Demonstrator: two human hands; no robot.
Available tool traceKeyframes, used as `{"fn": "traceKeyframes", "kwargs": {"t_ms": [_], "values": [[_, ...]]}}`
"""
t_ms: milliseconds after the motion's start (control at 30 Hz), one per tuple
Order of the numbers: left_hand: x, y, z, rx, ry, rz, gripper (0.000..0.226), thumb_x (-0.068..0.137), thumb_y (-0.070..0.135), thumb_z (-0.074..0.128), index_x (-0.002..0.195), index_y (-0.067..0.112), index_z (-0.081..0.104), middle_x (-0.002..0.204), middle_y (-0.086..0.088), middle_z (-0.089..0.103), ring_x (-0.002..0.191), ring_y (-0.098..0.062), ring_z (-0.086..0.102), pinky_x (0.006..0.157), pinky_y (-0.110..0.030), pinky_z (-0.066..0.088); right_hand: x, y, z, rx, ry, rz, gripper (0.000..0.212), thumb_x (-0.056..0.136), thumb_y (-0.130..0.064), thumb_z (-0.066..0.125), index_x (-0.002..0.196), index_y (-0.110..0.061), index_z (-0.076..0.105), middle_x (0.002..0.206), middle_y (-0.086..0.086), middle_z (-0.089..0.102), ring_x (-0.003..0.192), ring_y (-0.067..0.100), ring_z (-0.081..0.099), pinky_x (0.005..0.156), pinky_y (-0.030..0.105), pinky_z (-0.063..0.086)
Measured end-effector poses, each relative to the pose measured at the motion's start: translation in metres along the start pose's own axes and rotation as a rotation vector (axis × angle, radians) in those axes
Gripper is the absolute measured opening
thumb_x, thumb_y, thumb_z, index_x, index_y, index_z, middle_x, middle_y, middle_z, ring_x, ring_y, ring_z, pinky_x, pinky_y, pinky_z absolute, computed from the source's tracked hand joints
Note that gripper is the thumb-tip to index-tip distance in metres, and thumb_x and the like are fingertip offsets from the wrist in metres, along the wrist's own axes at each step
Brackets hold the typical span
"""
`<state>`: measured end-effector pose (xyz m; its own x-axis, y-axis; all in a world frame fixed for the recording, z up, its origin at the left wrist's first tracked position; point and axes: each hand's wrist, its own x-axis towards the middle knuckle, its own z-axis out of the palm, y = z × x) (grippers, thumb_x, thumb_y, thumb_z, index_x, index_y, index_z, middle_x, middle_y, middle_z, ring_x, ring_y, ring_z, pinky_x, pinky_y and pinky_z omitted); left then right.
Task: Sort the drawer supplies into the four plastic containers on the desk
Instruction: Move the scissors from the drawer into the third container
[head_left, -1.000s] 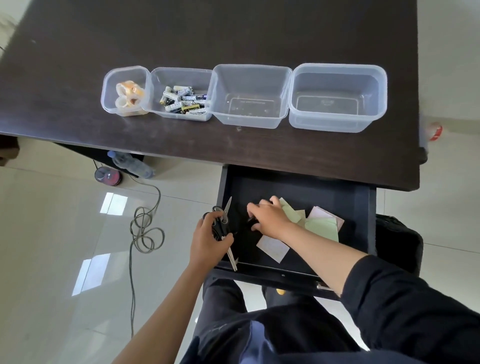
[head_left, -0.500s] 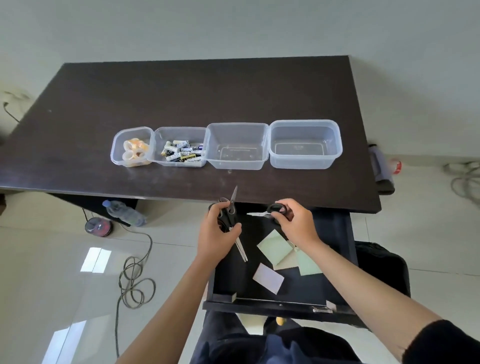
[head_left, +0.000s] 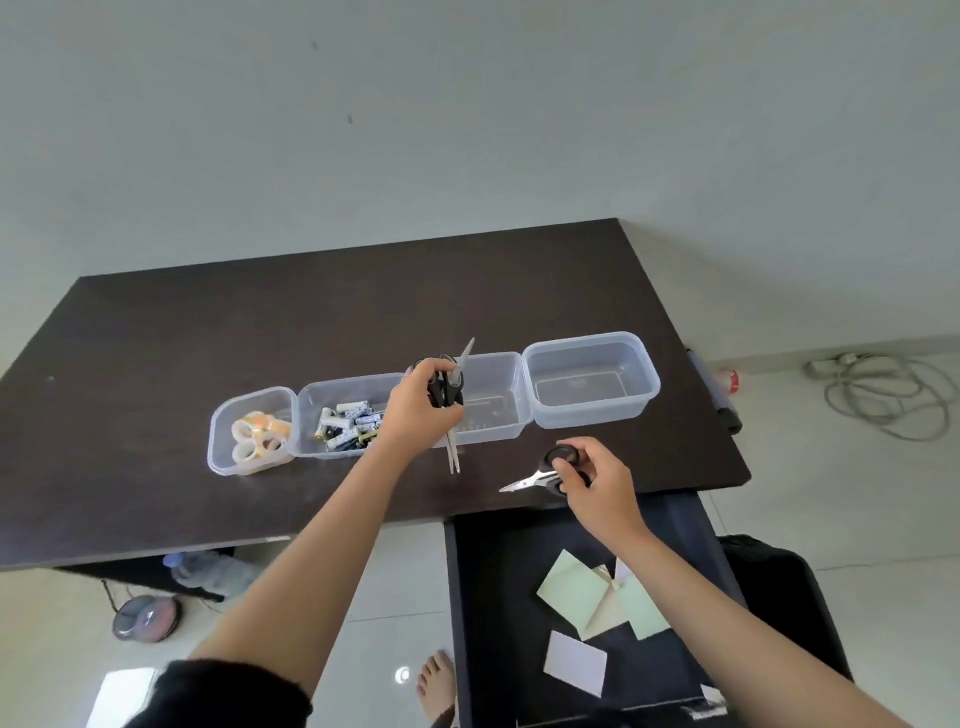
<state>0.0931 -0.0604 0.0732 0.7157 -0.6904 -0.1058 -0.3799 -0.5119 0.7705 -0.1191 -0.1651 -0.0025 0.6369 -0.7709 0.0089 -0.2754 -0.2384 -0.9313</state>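
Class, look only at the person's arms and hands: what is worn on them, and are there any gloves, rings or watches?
Both forearms are bare. The left arm has a black sleeve pushed up near the elbow. The left hand and right hand show no gloves, rings or watch.

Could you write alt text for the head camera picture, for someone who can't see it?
A person's left hand holds black scissors over the third of four clear tubs in a row on a dark desk, while the right hand holds a smaller pair nearby. The first two tubs hold tape rolls and batteries; paper notes lie in the open drawer.
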Motion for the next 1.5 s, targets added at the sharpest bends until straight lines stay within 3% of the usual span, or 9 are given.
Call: {"fn": "traceKeyframes", "kwargs": {"t_ms": [333,433,600,767,1000,1067,1167,1333,1500], "values": [[0.063,-0.004,-0.008,0.073,-0.257,-0.014,0.045,0.077,0.003,0.054,0.117,0.022,0.058,0.104,-0.002,0.060,0.078,-0.012,0.056,0.058,-0.018,0.043,-0.002,-0.014,0.038,0.040,0.104,0.133,0.014,0.089,-0.006,0.061,0.099,-0.015,0.062,0.086,-0.003,0.066,0.079,-0.003,0.064,0.069,0.007,0.048],[0.070,-0.007,-0.004,0.100,-0.291,0.005,0.044,0.079,0.002,0.051,0.119,0.022,0.056,0.097,0.000,0.060,0.091,-0.021,0.056,0.070,-0.025,0.047,-0.007,-0.011,0.046,0.030,0.136,0.156,0.014,0.088,-0.007,0.062,0.097,-0.018,0.063,0.084,-0.005,0.067,0.079,0.004,0.065,0.074,0.014,0.052],[0.072,-0.011,-0.001,0.156,-0.371,0.049,0.052,0.082,-0.002,0.048,0.128,0.021,0.050,0.100,0.000,0.056,0.091,-0.016,0.044,0.075,-0.023,0.039,-0.011,-0.008,0.056,0.008,0.170,0.156,0.015,0.087,-0.006,0.064,0.097,-0.017,0.063,0.086,-0.004,0.068,0.082,0.015,0.068,0.080,0.028,0.057],[0.070,-0.016,-0.003,0.166,-0.453,0.102,0.064,0.081,-0.001,0.052,0.138,0.028,0.043,0.128,-0.001,0.054,0.096,-0.016,0.052,0.076,-0.021,0.043,-0.008,-0.011,0.065,0.023,0.162,0.163,0.014,0.087,-0.007,0.064,0.098,-0.016,0.064,0.088,0.002,0.070,0.081,0.020,0.070,0.079,0.040,0.059],[0.069,-0.008,-0.006,0.061,-0.411,0.230,0.066,0.081,-0.004,0.048,0.139,0.028,0.043,0.123,-0.001,0.057,0.094,-0.018,0.055,0.072,-0.023,0.047,-0.005,-0.024,0.069,0.007,0.147,0.170,0.016,0.087,-0.010,0.066,0.102,-0.016,0.062,0.093,-0.001,0.070,0.088,0.016,0.069,0.086,0.032,0.058],[0.072,-0.006,-0.007,0.026,-0.407,0.254,0.067,0.080,-0.006,0.047,0.138,0.029,0.044,0.120,0.000,0.056,0.088,-0.020,0.058,0.063,-0.019,0.048,-0.006,-0.028,0.067,-0.002,0.164,0.160,0.018,0.087,-0.009,0.066,0.101,-0.019,0.061,0.091,-0.005,0.069,0.088,0.015,0.068,0.085,0.026,0.056],[0.076,-0.001,-0.008,-0.031,-0.416,0.281,0.067,0.081,-0.009,0.050,0.137,0.027,0.046,0.124,0.006,0.053,0.108,-0.017,0.056,0.082,-0.018,0.048,-0.008,-0.031,0.064,-0.003,0.189,0.151,0.018,0.087,-0.006,0.065,0.097,-0.021,0.060,0.086,-0.012,0.067,0.085,0.014,0.068,0.078,0.016,0.055],[0.084,-0.006,-0.003,-0.001,-0.473,0.257,0.063,0.084,-0.008,0.057,0.132,0.030,0.045,0.122,0.002,0.053,0.115,-0.019,0.052,0.098,-0.030,0.045,-0.010,-0.027,0.062,0.003,0.204,0.157,0.017,0.086,-0.008,0.066,0.097,-0.019,0.063,0.089,-0.003,0.070,0.085,0.018,0.070,0.083,0.035,0.059],[0.088,-0.007,0.008,0.093,-0.572,0.308,0.066,0.080,-0.012,0.056,0.131,0.029,0.046,0.121,0.001,0.052,0.108,-0.019,0.053,0.089,-0.027,0.046,-0.012,-0.028,0.061,-0.024,0.223,0.130,0.018,0.086,-0.007,0.066,0.100,-0.017,0.062,0.089,-0.006,0.068,0.085,0.017,0.069,0.082,0.028,0.058]]}}
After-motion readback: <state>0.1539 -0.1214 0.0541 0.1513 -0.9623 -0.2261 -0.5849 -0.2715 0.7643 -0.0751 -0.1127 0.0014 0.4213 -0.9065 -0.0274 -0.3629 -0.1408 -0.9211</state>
